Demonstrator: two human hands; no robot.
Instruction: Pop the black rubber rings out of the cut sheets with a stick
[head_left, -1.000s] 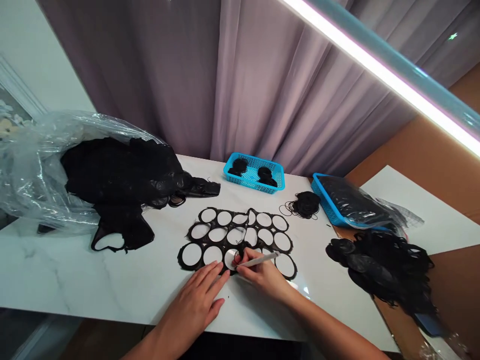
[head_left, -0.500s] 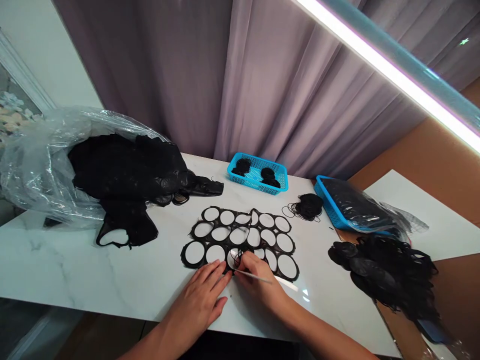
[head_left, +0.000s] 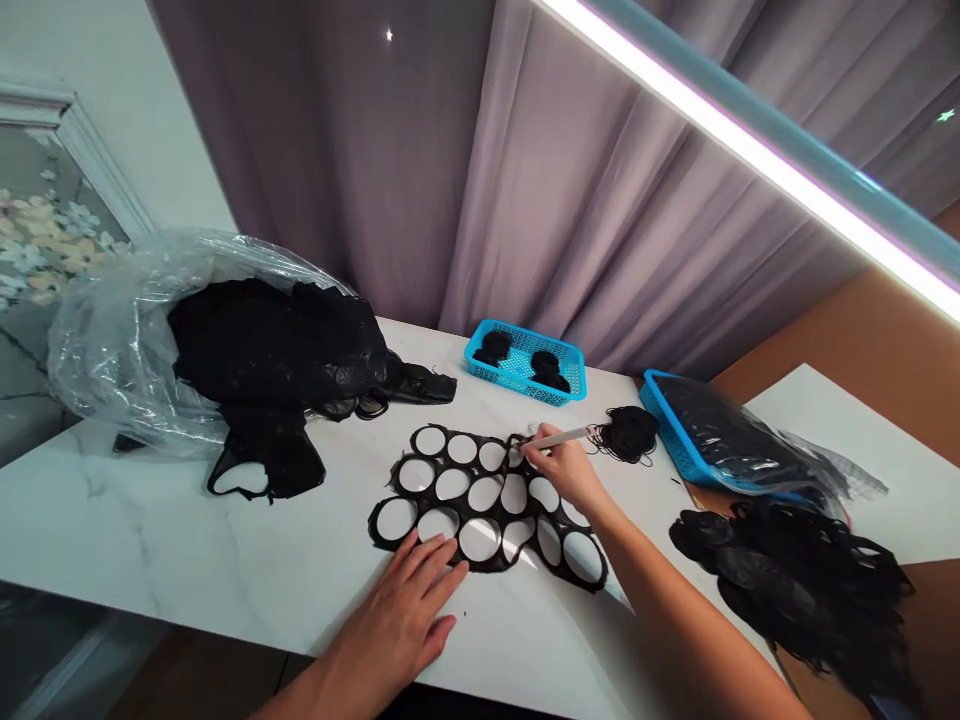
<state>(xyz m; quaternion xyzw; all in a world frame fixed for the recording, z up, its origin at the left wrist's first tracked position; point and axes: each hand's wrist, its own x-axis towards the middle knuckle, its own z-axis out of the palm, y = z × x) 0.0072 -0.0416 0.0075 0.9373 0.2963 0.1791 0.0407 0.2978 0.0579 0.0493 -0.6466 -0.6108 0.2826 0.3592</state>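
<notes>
A black sheet [head_left: 466,506] with rows of round holes lies flat on the white marbled table [head_left: 180,540]. My left hand [head_left: 405,605] rests with fingers spread on the sheet's near left edge. Over the sheet's far edge, my right hand [head_left: 559,465] grips a thin pale pen-like tool [head_left: 562,438], its tip near a hole in the top row. Some dark thread-like material is by that tip, too small to make out. A tangle of black rings [head_left: 628,434] lies right of the tool.
Behind the sheet stands a blue basket [head_left: 525,385] holding black bundles. At the left, a clear plastic bag [head_left: 112,340] spills black fabric [head_left: 270,345]. On the right are another blue basket [head_left: 679,440] with bagged black material and a heap of black pieces [head_left: 795,580].
My right hand has moved away from me with the tool, from the near row to the far row. The dark strands at its fingers have left the near row. My left hand stays in place.
</notes>
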